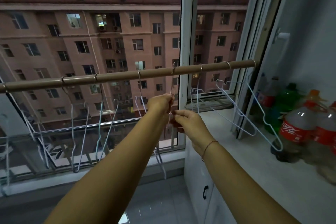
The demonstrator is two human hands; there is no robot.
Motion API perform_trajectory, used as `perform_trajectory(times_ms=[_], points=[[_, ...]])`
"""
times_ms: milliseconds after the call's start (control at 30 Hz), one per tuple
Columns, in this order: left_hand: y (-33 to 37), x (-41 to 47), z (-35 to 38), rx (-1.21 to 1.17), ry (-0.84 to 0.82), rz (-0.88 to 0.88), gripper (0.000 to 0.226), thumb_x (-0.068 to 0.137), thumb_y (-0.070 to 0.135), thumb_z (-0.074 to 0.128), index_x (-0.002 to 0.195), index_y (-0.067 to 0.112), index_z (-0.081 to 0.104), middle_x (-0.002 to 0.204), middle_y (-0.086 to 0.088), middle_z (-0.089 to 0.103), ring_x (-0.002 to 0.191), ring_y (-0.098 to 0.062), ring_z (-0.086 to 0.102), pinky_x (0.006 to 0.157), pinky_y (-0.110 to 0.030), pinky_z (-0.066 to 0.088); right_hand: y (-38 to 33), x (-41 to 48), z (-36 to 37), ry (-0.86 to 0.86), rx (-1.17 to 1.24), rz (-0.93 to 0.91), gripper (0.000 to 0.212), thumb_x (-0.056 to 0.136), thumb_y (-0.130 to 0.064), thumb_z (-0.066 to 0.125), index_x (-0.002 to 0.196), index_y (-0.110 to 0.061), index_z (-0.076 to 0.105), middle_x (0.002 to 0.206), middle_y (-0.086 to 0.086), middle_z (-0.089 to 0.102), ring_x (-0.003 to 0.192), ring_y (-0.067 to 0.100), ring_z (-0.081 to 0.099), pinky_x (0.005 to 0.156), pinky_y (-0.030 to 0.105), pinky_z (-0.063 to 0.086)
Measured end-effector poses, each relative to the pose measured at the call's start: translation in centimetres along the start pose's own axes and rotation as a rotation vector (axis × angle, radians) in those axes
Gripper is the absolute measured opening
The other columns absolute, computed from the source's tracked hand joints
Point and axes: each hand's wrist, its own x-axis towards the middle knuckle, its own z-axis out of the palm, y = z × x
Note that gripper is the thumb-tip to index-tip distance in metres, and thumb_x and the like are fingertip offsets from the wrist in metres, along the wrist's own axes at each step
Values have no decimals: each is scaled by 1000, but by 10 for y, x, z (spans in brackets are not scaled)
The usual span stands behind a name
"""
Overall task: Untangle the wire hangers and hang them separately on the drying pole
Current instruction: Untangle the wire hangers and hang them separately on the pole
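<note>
Hard to trace below the fists: held hanger (pixel 172 87), thin and pale against the window frame (pixel 187 42), lower part lost behind the fingers, possibly more than one wire there; far left end of the drying pole (pixel 127 76) cut off by the picture's edge. Hooked over the pole near its middle, gripped just under the neck by the left hand (pixel 160 102), fingers curled tight; slightly lower, pinched between thumb and curled fingertips of the right hand (pixel 189 122), bracelet (pixel 209 146) on that wrist. Strung singly along the pole on both sides, other hangers (pixel 72 129), the rightmost tilted over the counter (pixel 245 160) toward the bottles (pixel 294 129).
</note>
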Motion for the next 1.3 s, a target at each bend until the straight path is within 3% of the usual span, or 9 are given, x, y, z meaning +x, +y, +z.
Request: perform_trajectory(times_ms=[167, 433, 667, 800, 933, 1000, 1067, 1200, 1300], points=[[3, 4, -1, -117, -30, -69, 19, 91, 14, 56, 74, 10, 62, 62, 0, 57, 55, -10, 52, 59, -22, 45, 3, 7, -4, 44, -5, -6, 26, 92, -12, 50, 115, -10, 61, 87, -1, 65, 83, 12, 61, 64, 18, 45], [22, 19, 1, -234, -20, -57, 21, 94, 8, 49, 74, 7, 56, 47, -1, 57, 26, -3, 48, 29, -12, 37, 4, 14, -6, 39, 15, -20, 22, 91, -10, 50, 110, -9, 62, 85, 0, 64, 76, 11, 60, 65, 18, 45], [-11, -2, -15, 274, -22, -83, 13, 90, 19, 58, 85, 9, 64, 72, -4, 57, 61, -12, 50, 53, -20, 39, 12, 18, -20, 58, -25, -37, 25, 87, -9, 53, 110, -8, 62, 85, 2, 65, 73, 10, 58, 64, 20, 46], [-29, -21, -41, 357, -91, 34, 16, 93, 13, 53, 95, 6, 68, 82, -5, 60, 72, -13, 52, 58, -20, 42, 20, 19, -28, 83, -198, -121, 31, 88, -15, 55, 118, -16, 57, 109, 1, 59, 96, 11, 57, 84, 24, 49], [-44, -24, -58, 545, -138, 134, 21, 94, 12, 51, 81, 16, 67, 87, -7, 63, 87, -24, 52, 73, -28, 46, 30, 20, -40, 76, -438, -156, 41, 87, -14, 56, 127, -16, 49, 130, 7, 44, 116, 20, 48, 96, 27, 41], [-50, -25, -65, 607, -161, 161, 23, 94, 12, 51, 79, 20, 67, 90, -8, 65, 91, -29, 55, 79, -33, 48, 34, 18, -47, 10, -588, -148, 37, 86, -16, 56, 124, -15, 53, 126, 7, 50, 115, 22, 50, 100, 35, 42], [-53, -26, -69, 641, -178, 202, 22, 94, 13, 51, 80, 21, 67, 99, -11, 66, 100, -30, 58, 87, -37, 49, 36, 13, -54, -89, -671, -128, 24, 87, -16, 54, 111, -15, 60, 110, 6, 59, 103, 22, 55, 89, 32, 45], [-57, -28, -69, 642, -183, 261, 20, 95, 14, 50, 87, 20, 67, 99, -10, 65, 95, -23, 57, 75, -26, 46, 37, 1, -68, -117, -830, -96, 16, 88, -23, 54, 96, -14, 64, 95, 8, 66, 89, 24, 60, 80, 34, 49], [-61, -26, -66, 591, -121, 267, 18, 95, 13, 49, 92, 17, 66, 101, -7, 64, 96, -20, 57, 73, -23, 46, 33, -12, -78, -121, -703, -35, 17, 90, -19, 51, 89, -9, 65, 77, 9, 67, 72, 24, 62, 73, 37, 54]])
